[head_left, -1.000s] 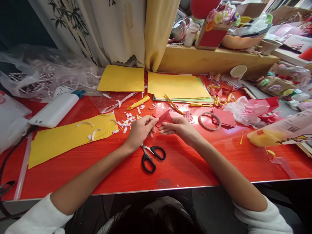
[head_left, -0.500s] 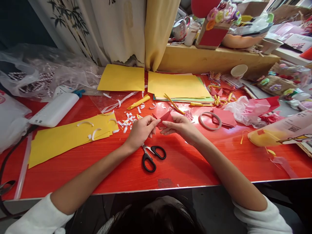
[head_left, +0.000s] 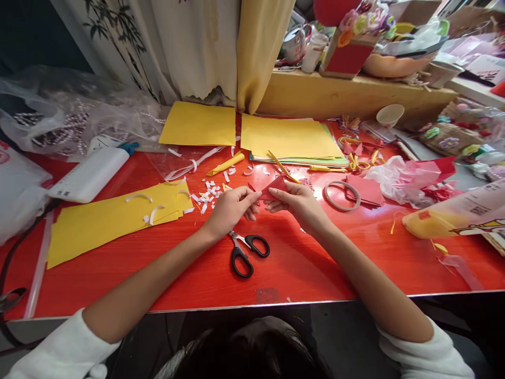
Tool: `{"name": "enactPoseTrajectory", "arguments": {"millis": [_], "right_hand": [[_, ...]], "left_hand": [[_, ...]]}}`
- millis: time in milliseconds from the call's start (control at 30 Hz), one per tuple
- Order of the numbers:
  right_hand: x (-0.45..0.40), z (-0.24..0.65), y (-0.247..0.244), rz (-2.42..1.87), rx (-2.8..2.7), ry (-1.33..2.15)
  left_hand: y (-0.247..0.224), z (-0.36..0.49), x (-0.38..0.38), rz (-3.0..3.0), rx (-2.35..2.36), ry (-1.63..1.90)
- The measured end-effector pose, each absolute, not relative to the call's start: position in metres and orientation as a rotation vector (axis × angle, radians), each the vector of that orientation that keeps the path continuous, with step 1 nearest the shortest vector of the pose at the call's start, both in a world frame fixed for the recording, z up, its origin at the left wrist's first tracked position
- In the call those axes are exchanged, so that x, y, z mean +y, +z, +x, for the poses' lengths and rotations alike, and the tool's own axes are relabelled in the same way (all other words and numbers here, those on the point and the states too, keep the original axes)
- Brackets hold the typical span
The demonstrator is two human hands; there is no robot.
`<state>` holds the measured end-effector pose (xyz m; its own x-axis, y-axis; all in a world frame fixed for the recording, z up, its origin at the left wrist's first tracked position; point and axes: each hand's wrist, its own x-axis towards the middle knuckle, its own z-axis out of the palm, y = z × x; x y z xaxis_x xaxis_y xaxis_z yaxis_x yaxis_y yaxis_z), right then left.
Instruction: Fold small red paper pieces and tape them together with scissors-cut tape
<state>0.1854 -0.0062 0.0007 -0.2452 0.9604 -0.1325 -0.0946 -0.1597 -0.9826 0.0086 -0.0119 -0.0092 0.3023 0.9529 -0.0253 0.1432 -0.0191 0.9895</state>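
Between my two hands is a small piece of folded red paper (head_left: pixel 275 186), raised over the red table. My left hand (head_left: pixel 233 208) pinches its left corner between thumb and fingers. On the other side, my right hand (head_left: pixel 294 202) grips the paper with its thumb on top and the fingers underneath. Parts of the paper are hidden by the fingers. Black-handled scissors (head_left: pixel 243 252) lie just below my left hand, blades partly covered by it. Small white paper scraps (head_left: pixel 207 195) are scattered left of the hands.
Yellow paper strips (head_left: pixel 114 221) lie at left, beside a white power bank (head_left: pixel 90 175). Yellow sheets (head_left: pixel 290 138) are stacked at the back. To the right are a roll of tape (head_left: pixel 325 196), red paper squares (head_left: pixel 366 190), crumpled tissue (head_left: pixel 398 176) and a drink cup (head_left: pixel 442 213).
The red paper has tilted and shows more of its flat face. My right thumb has shifted on it, while both hands stay in nearly the same place.
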Motion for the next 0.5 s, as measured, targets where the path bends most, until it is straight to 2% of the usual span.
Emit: {"name": "enactPoseTrajectory", "arguments": {"millis": [167, 333, 500], "right_hand": [[-0.0077, 0.1837, -0.0004, -1.100, -1.229, 1.569], [-0.0060, 0.1847, -0.0031, -1.080, -1.237, 1.530], [-0.0052, 0.1863, -0.0025, -1.080, -1.207, 1.520]], "left_hand": [[-0.0072, 0.0087, -0.0170, 1.612, 1.159, 0.924], [-0.0099, 0.0105, -0.0116, 1.372, 1.063, 0.945], [-0.0114, 0.0092, -0.0104, 1.499, 1.067, 0.927]]}}
